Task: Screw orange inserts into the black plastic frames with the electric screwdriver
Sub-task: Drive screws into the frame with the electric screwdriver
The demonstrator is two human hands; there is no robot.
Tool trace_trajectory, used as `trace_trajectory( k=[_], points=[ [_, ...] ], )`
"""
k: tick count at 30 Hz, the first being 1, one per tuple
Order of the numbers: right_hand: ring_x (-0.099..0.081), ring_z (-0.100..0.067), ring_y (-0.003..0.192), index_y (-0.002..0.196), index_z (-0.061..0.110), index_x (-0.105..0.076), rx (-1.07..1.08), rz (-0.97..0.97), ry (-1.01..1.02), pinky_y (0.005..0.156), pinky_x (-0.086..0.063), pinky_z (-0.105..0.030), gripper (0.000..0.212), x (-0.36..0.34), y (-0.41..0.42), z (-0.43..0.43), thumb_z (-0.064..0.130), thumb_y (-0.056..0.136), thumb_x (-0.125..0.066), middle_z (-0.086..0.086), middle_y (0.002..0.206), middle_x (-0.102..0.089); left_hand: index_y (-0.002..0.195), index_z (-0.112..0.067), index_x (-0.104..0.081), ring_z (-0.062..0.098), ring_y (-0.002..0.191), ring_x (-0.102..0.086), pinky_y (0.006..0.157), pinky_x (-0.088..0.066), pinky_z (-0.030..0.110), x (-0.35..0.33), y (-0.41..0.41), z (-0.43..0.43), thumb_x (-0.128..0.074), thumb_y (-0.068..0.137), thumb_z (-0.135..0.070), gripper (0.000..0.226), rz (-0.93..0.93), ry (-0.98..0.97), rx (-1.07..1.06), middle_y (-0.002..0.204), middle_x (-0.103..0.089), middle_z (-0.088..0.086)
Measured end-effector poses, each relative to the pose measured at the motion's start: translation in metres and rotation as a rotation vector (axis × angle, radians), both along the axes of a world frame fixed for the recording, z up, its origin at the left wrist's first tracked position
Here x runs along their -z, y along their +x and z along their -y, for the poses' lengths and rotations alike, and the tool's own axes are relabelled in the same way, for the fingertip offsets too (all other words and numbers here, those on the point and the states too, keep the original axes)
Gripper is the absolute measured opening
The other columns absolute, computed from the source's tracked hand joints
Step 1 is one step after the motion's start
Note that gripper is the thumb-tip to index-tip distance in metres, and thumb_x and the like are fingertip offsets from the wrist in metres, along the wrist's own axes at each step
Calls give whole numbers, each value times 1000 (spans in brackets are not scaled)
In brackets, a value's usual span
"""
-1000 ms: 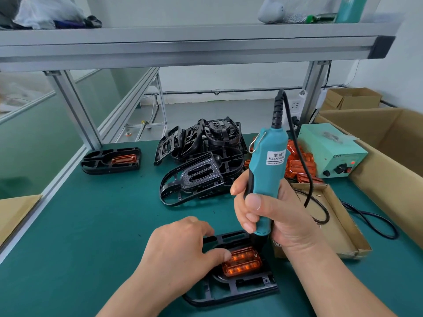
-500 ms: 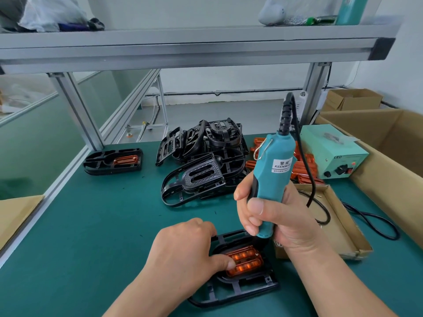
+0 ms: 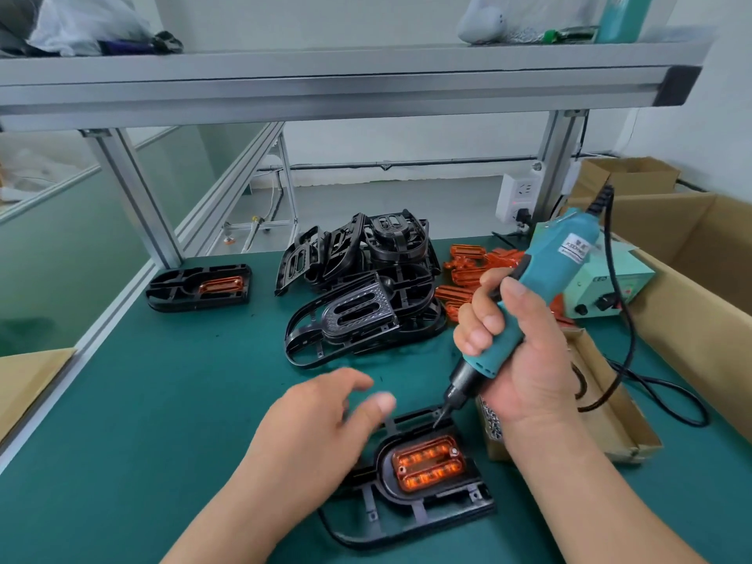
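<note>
A black plastic frame [image 3: 427,510] lies on the green mat near the front, with an orange insert [image 3: 428,462] seated in it. My right hand [image 3: 525,356] grips the teal electric screwdriver [image 3: 545,287], tilted, its bit just above the frame's far edge beside the insert. My left hand [image 3: 321,433] hovers over the frame's left part with fingers loosely spread, blurred, holding nothing. A pile of black frames [image 3: 362,287] sits mid-table, loose orange inserts [image 3: 472,266] lie behind my right hand.
A finished frame with an orange insert [image 3: 201,286] lies at the far left. A shallow cardboard tray with screws [image 3: 610,417] sits right of the frame. A green power supply [image 3: 610,291], its black cable [image 3: 635,384] and large cardboard boxes [image 3: 700,278] stand at the right.
My left hand has lifted off the insert and opened. The screwdriver has tilted over to the right and its bit has risen off the frame.
</note>
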State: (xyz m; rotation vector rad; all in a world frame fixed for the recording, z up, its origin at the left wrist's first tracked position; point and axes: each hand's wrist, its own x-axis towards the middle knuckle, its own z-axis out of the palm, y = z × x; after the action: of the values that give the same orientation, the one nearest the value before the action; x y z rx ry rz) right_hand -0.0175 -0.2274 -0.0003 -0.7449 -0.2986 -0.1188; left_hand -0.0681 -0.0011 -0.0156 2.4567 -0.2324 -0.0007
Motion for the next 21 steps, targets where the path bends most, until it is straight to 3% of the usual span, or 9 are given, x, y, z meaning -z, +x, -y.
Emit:
trace_trajectory(
  k=[3, 5, 7, 11, 21],
  points=[
    [-45, -10, 52, 97, 14, -63, 32, -13, 34, 50, -40, -23, 13, 1, 1, 1, 20, 99, -51, 3, 64, -45, 103, -36, -73, 16, 61, -45, 58, -43, 36, 0, 11, -4, -56, 94, -48, 23, -128, -594, -110, 73, -53, 2],
    [-45, -11, 53, 97, 14, -62, 36, -27, 44, 51, -41, -23, 11, 2, 2, -1, 20, 98, -53, 3, 64, -45, 103, -21, -79, 14, 65, -45, 55, -43, 28, -1, 16, -10, -56, 89, -20, 27, -321, -1018, -104, 84, -56, 5],
    [-46, -11, 53, 97, 14, -63, 21, -40, 54, 51, -41, -24, 9, 3, 2, -4, 20, 97, -56, 2, 64, -45, 107, -9, -79, 14, 68, -50, 55, -44, 24, -2, 18, -13, -53, 90, -2, 32, -437, -1204, -63, 93, -62, 10],
    [-47, -12, 53, 98, 13, -63, -21, -41, 46, 51, -42, -24, 8, 7, 2, -7, 19, 95, -59, 2, 64, -46, 108, -2, -79, 15, 66, -51, 50, -42, 23, 0, 18, -11, -43, 99, 15, 41, -504, -1218, -42, 95, -65, 15],
    [-47, -13, 54, 98, 13, -65, -29, -49, 17, 51, -42, -25, 10, 7, 1, -11, 19, 91, -67, 1, 65, -45, 120, 5, -68, 8, 54, -44, 41, -33, 17, -2, 21, -13, -52, 106, -2, 23, -471, -1213, -98, 89, -67, 14]
  ],
)
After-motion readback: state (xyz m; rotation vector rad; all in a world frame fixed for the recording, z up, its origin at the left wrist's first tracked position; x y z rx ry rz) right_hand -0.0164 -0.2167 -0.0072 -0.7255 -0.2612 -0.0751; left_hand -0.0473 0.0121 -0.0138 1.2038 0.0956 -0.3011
